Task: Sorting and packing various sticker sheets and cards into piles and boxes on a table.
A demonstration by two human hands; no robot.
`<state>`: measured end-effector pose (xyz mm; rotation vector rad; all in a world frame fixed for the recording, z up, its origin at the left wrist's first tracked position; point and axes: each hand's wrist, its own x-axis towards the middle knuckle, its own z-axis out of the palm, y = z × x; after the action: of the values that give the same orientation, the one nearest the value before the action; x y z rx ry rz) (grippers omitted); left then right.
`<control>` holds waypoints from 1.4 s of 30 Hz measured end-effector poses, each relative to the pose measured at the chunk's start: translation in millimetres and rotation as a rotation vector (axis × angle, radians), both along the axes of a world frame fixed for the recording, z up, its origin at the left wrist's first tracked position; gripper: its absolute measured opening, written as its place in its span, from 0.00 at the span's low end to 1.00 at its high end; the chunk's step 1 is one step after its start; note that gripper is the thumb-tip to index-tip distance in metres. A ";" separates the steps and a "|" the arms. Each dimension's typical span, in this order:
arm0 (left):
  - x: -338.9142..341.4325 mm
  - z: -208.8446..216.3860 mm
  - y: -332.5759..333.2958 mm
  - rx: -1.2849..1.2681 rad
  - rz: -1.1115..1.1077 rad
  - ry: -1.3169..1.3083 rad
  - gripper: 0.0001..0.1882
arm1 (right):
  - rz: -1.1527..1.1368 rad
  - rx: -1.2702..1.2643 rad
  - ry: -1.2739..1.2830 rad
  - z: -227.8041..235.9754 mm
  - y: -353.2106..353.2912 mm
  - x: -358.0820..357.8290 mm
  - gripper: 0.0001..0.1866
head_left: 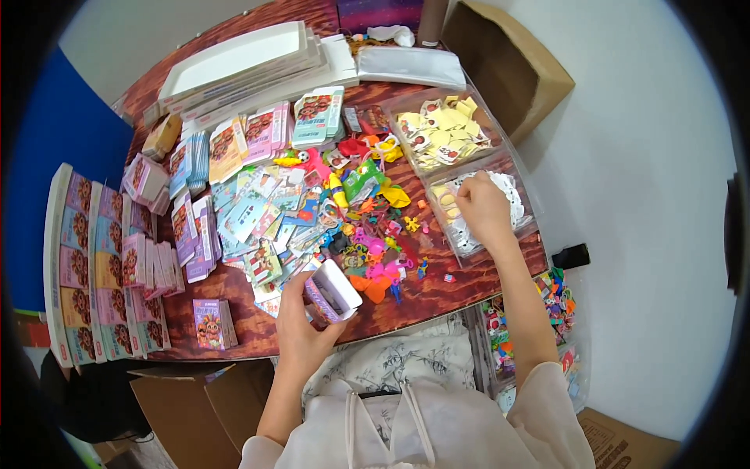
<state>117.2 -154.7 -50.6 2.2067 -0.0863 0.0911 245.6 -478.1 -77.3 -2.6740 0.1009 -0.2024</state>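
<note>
My left hand (301, 322) is wrapped round a small purple carton (320, 303), near the table's front edge. The carton's white top end is open and tilts up toward the right. At the right, my right hand (486, 205) reaches into a clear plastic tray (467, 259) of white pieces with dark marks (512, 191). Its fingers are curled down among them, and whatever they pinch is hidden. Round cream-coloured pieces (447, 205) lie beside its fingertips. Between my hands spreads a heap of small colourful plastic toys (379, 244). Left of it lie loose printed cards (248, 215).
Another tray compartment holds pale yellow pieces (445, 137). Flat folded cartons (316, 117) stand in rows behind the cards. Display boxes (105, 270) line the left edge, near a closed carton (211, 324). White trays (242, 62) are stacked at the back. A cardboard box (539, 66) stands far right.
</note>
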 end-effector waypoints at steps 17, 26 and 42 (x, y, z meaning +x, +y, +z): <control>9.0 -5.6 5.5 -0.109 0.037 0.013 0.43 | 0.224 0.913 0.010 34.6 99.9 -23.2 0.05; 1.2 -14.6 25.7 -0.067 0.070 0.008 0.43 | 0.050 0.214 -0.069 10.9 8.6 1.9 0.09; 2.5 -8.5 19.7 -0.084 0.047 0.038 0.42 | -0.051 0.602 0.164 3.7 -32.9 -0.3 0.12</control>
<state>119.7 -135.0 -59.1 2.1260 -0.0088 0.0772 245.4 -511.1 -73.6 -2.0837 0.2403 0.0328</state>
